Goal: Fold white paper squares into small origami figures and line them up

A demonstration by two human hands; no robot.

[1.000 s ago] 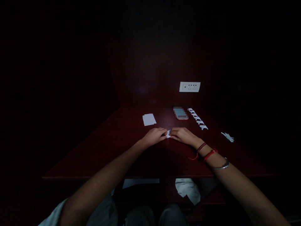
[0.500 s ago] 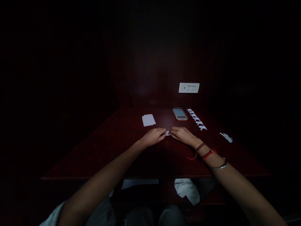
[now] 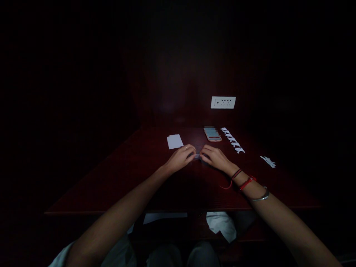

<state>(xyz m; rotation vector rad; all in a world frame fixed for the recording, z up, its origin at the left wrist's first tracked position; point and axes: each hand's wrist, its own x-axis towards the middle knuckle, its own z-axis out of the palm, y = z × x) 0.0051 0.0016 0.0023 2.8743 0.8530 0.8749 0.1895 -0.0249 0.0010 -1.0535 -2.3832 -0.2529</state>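
Between my two hands, just above the dark red table (image 3: 116,185), is a small piece of white paper (image 3: 197,156), seen almost edge-on. My left hand (image 3: 182,156) pinches its left end with thumb and fingers. At the other end, my right hand (image 3: 214,155) grips it the same way, with bracelets on that wrist. Most of the paper is hidden by the fingers, so its full shape cannot be made out. Just beyond my left hand lies a small stack of white paper sheets (image 3: 175,141).
Past my right hand lies a phone (image 3: 213,134), with a row of folded white paper pieces (image 3: 233,140) beside it. Further right is a little pile of narrow paper strips (image 3: 268,161). A wall socket (image 3: 223,102) is at the back. Crumpled white material (image 3: 221,224) sits below the tabletop.
Both hands have risen slightly and their fingers are more arched. The paper between them now shows as a thinner line. Other things lie where they were.
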